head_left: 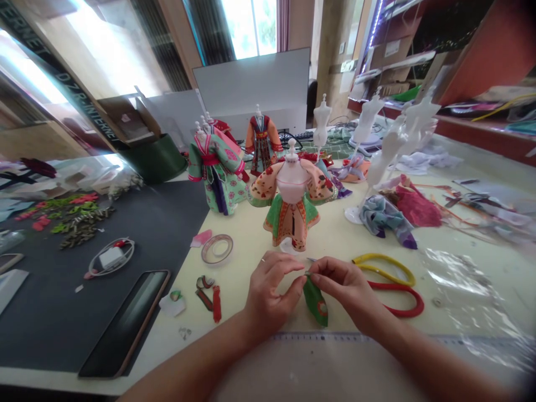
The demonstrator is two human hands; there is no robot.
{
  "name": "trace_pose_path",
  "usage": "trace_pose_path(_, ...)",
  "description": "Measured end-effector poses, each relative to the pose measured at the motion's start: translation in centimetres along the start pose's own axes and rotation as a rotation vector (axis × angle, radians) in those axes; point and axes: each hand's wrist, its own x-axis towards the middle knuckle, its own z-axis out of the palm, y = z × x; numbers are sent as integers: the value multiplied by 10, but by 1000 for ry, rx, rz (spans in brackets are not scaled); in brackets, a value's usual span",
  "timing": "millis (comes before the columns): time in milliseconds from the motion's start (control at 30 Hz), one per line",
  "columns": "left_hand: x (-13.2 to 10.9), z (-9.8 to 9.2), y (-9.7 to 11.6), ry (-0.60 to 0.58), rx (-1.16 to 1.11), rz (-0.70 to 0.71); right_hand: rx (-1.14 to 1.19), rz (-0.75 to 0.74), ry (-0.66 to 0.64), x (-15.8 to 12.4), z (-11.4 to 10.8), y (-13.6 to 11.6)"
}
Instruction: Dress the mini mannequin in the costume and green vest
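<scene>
Between my two hands hangs a small green piece of fabric with an orange-red patch near its lower end. My left hand has its thumb against the fabric's top edge, the forefinger bent just above. From the other side my right hand pinches the same edge between thumb and fingers. Just behind them stands a miniature dress form wearing a peach flowered top and a green and orange skirt. Scissors with one yellow and one red handle lie beside my right hand, their blades mostly hidden by it.
A ruler lies along the front. To the left are a tape roll, ribbon scraps, a phone and a coiled white cable. Dressed forms, bare white forms and crumpled fabric stand or lie behind.
</scene>
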Motion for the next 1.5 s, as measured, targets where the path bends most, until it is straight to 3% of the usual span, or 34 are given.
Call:
trace_pose_path(133, 1, 1, -1, -37, 55, 79, -21, 18, -4, 0, -1, 1)
trace_pose_path(500, 1, 2, -3, -75, 84, 83, -64, 20, -8, 0, 0, -3)
trace_pose_path(933, -1, 1, -6, -112, -2, 95, 198, 188, -87, -2, -3, -2)
trace_pose_path(1500, -1, 0, -8, -66, 81, 304, 341, 323, -144, -3, -4, -2)
